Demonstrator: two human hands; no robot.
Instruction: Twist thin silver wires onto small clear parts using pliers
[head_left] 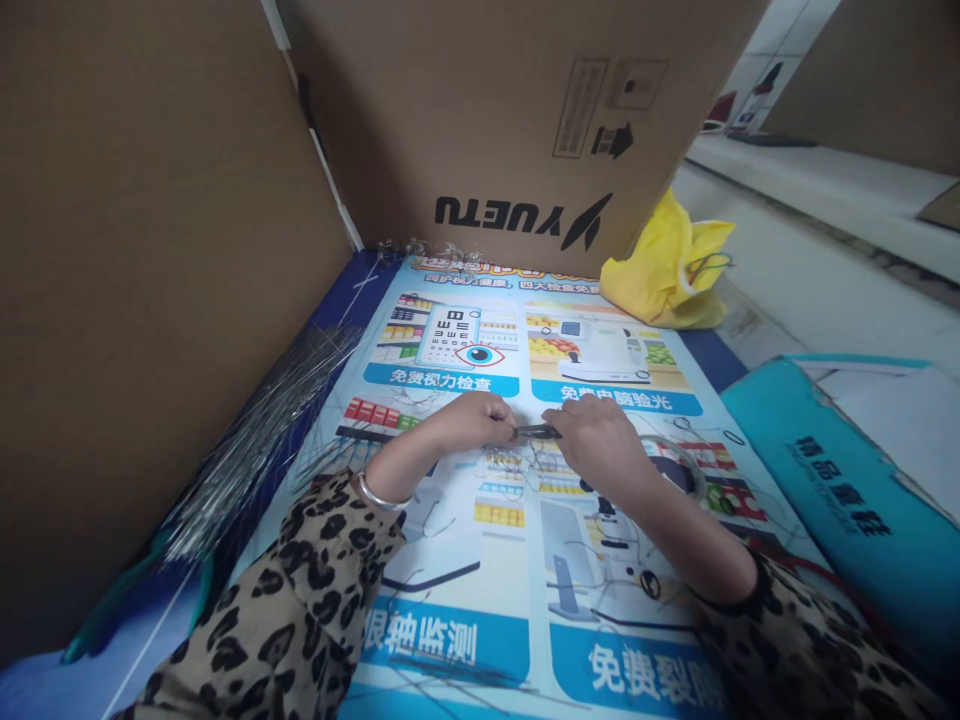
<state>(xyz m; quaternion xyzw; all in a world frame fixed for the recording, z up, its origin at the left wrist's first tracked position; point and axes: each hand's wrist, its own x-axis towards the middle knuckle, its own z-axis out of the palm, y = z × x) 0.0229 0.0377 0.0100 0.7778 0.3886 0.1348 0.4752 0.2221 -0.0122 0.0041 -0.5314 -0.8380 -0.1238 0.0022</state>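
Near the middle of the poster-covered surface, my left hand (474,420) is closed, thumb and fingers pinched together. What sits in that pinch is too small to make out. My right hand (600,440) is wrapped round a pair of dark pliers (536,432), whose narrow jaws point left and reach my left fingertips. The handles are hidden in my right palm. Just below both hands lies a tangle of thin bent wire (517,465). A bracelet (382,495) circles my left wrist.
Bundled straight wires (262,440) lie left, beside a teal curved handle (124,600). A large cardboard box (480,120) stands behind. Twisted wire pieces (431,250) lie at its foot. A yellow bag (664,270) and turquoise box (840,470) are right. Loose wires (465,675) lie in front.
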